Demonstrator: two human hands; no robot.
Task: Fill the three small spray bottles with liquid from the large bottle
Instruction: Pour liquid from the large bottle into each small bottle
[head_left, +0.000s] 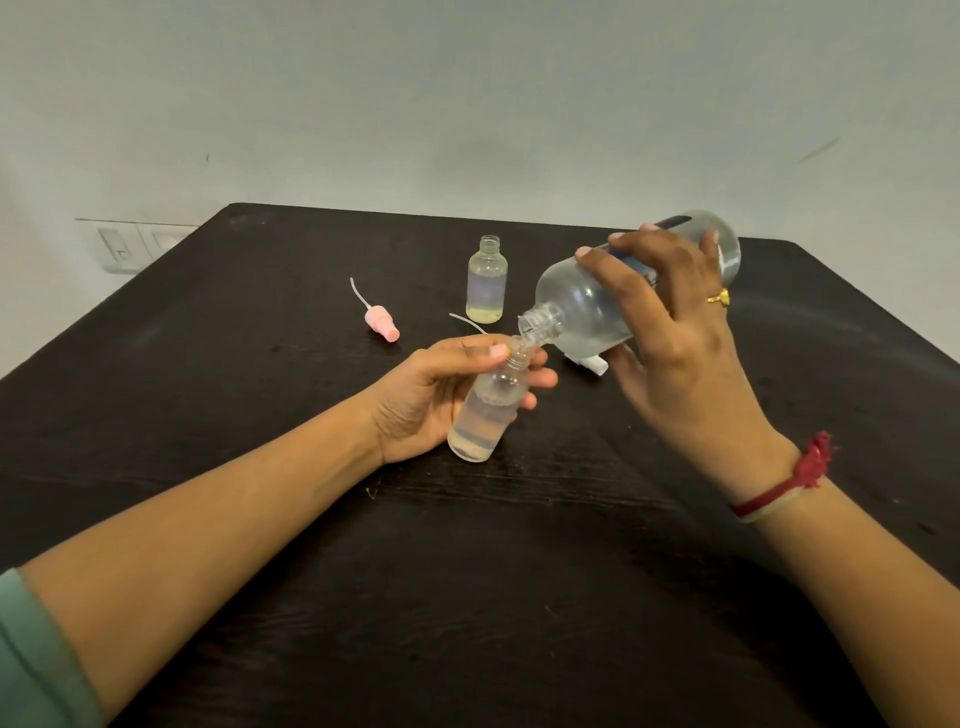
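You were in the middle of the job. Your left hand (431, 395) was wrapped round a small spray bottle (483, 415), tipped, near the middle of the frame, and it looked partly full. Your right hand (675, 322) gripped the large bottle (582, 306), tipped down so its mouth met the small one's mouth. Another small bottle (487, 286) stood open higher up on the dark table (467, 571), with what looked like liquid inside. A pink spray top (382, 325) lay to its left. No third small bottle showed, so I think more filling and capping was left.
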